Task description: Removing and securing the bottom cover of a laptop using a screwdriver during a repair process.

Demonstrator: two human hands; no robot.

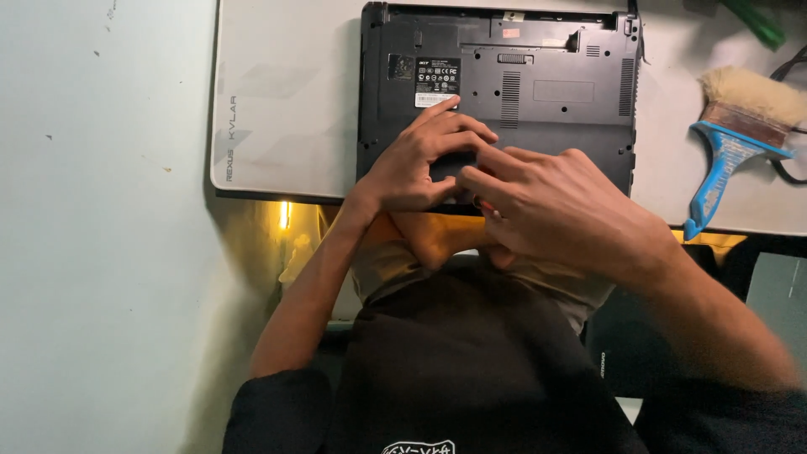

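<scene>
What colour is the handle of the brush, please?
Blue handle, seen in the head view.

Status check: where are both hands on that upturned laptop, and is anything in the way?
Left hand and right hand both pressed on laptop underside, near edge. Grip hidden. Blue-handled brush lies apart, right.

I am counting one black laptop (538, 84), lying underside up near the mat's (286, 101) front edge, one blue-handled brush (740, 134) at its right edge, and two hands: left hand (420, 164), right hand (559, 202).

White mat (277, 126), upturned black laptop (546, 92), blue-handled brush (731, 143)
</scene>
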